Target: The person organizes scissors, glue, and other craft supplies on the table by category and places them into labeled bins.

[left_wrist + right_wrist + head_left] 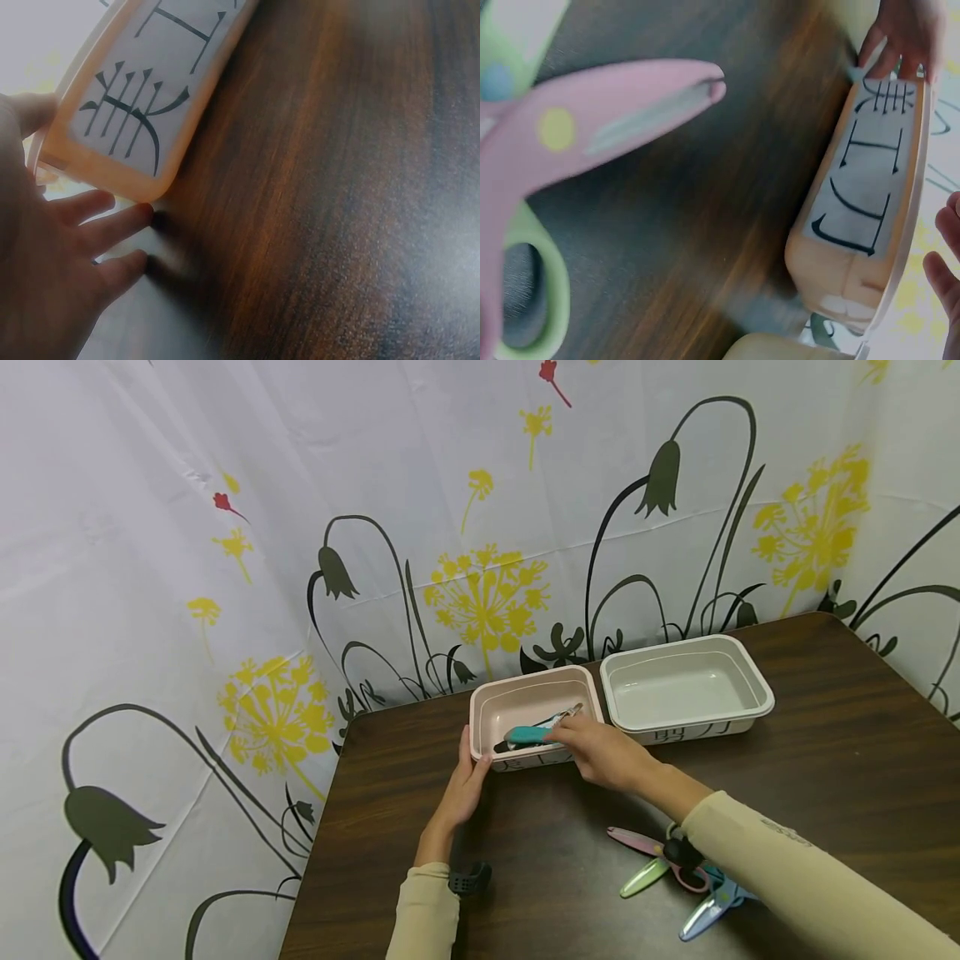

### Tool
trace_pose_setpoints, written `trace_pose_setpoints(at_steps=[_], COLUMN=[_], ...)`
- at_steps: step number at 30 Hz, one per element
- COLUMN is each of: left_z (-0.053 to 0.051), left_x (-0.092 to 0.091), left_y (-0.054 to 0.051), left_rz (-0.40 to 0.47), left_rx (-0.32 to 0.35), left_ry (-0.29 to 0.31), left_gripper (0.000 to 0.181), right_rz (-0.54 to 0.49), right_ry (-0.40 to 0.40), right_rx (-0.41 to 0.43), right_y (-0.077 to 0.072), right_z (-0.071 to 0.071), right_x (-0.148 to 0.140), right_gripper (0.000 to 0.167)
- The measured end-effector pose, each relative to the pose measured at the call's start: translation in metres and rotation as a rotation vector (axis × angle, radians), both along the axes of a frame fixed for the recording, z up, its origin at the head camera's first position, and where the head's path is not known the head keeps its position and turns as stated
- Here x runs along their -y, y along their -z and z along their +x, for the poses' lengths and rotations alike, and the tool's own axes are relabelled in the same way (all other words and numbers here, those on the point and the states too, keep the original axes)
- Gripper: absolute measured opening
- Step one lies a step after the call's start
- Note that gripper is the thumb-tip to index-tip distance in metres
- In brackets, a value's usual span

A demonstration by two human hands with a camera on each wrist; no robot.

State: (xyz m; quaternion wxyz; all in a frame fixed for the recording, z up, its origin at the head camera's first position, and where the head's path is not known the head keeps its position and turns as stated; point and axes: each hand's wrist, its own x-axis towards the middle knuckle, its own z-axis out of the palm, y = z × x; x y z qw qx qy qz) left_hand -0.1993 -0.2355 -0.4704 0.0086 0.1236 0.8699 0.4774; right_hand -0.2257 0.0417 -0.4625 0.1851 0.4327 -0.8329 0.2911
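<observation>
At the left hand [461, 789]: fingers loosely spread along the outer left end, thumb by the near left corner, of a pale pink rectangular plastic box [517, 695].
Near box wall: white paper label [866, 176] with black characters, right of the left hand.
Turquoise handle: a smooth turquoise-handled tool [527, 735] inside the pink box, between the hands, silver and dark pieces beside it.
Right hand [600, 752]: reaching over the near rim, fingertips at the tool's right end; whether they grip it or only touch cannot be told.
Pink and green: plastic-handled scissors [643, 844] with pink and green halves, on the dark wood-grain table [540, 860], nearer the wearer than the right hand.
Pale grey box: rectangular plastic box [663, 693] beyond and right of the right hand.
Blue scissors [705, 914]: partly under the right forearm, beside the other pair.
</observation>
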Motion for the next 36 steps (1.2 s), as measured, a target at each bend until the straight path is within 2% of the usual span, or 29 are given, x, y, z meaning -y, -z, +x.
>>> trace_pose_setpoints(at_steps=[9,17,26,33,36], left_z=[0.000,0.000,0.000,0.000,0.000], left_x=[0.002,0.001,0.000,0.001,0.001], left_y=[0.002,0.001,0.000,0.000,-0.001], left_rz=[0.012,0.016,0.010,0.010,0.015], left_rx=[0.002,0.002,0.003,-0.005,-0.004], left_ry=[0.008,0.015,0.024,0.020,0.017], left_gripper=[0.067,0.067,0.067,0.066,0.066], right_rz=[0.005,0.012,0.036,0.030,0.016], right_ry=[-0.044,-0.064,-0.021,0.039,0.055], right_rx=[-0.031,0.009,0.051,0.035,0.039], right_y=[-0.003,-0.008,-0.010,0.000,0.006], right_z=[0.025,0.054,0.091,0.113,0.119], right_x=[-0.002,-0.011,-0.033,-0.052,-0.060], right_gripper=[0.033,0.036,0.039,0.044,0.035])
